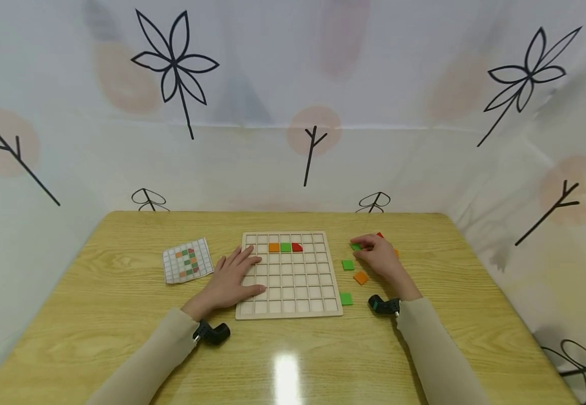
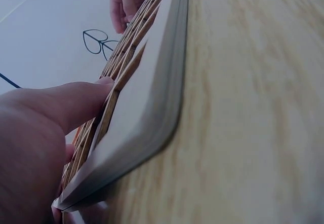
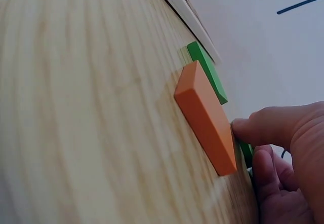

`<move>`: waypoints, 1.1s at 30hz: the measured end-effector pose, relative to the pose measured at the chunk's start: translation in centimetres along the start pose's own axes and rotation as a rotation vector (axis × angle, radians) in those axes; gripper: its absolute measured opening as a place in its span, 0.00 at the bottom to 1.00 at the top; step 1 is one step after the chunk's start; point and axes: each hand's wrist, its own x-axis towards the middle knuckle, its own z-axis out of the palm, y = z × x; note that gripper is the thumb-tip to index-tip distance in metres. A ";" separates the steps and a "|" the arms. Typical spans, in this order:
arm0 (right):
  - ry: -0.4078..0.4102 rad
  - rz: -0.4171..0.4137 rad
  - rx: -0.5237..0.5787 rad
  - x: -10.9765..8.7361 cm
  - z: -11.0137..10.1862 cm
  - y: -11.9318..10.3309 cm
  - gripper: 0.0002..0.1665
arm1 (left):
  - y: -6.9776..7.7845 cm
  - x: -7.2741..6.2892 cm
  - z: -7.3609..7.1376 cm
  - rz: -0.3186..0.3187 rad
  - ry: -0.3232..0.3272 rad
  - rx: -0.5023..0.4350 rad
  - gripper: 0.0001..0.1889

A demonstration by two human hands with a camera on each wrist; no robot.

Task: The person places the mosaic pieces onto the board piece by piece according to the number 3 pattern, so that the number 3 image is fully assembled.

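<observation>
Your right hand [image 1: 381, 259] pinches a green tile [image 1: 356, 247] right of the board [image 1: 300, 280] your spread left hand [image 1: 231, 278] touches.

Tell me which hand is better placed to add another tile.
The right hand, most likely: it pinches a green tile, while the left hand rests on the board.

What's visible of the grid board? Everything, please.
The grid board is pale, squarish and wood-like, with slightly rounded corners, a plain rim and raised ridges forming square cells. It lies flat on the table. In the second row from the far edge sit, left to right, an orange tile, a green tile and a red piece with one rounded corner. The left grip rests on its left side, fingers spread, hiding some cells.
</observation>
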 end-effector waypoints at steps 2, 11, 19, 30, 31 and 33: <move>0.006 0.007 0.002 -0.1 0.1 -0.2 0.17 | 0.0 0.0 0.0 0.002 0.001 -0.002 0.38; -0.004 0.001 -0.012 -0.2 0.0 -0.4 0.19 | 0.1 0.0 -0.1 0.006 -0.006 -0.005 0.39; -0.018 -0.018 -0.038 0.1 0.2 -0.7 0.22 | 0.1 0.0 -0.1 0.002 -0.005 -0.009 0.39; 0.024 -0.055 -0.212 0.1 -0.3 -1.0 0.18 | 0.0 0.0 -0.1 0.008 -0.004 -0.006 0.39; 0.020 -0.052 -0.215 0.1 -0.4 -1.1 0.18 | 0.0 0.0 -0.1 0.008 -0.001 -0.005 0.39; 0.008 -0.040 -0.212 0.0 -0.5 -1.1 0.17 | 0.0 0.0 -0.1 0.007 -0.002 -0.002 0.39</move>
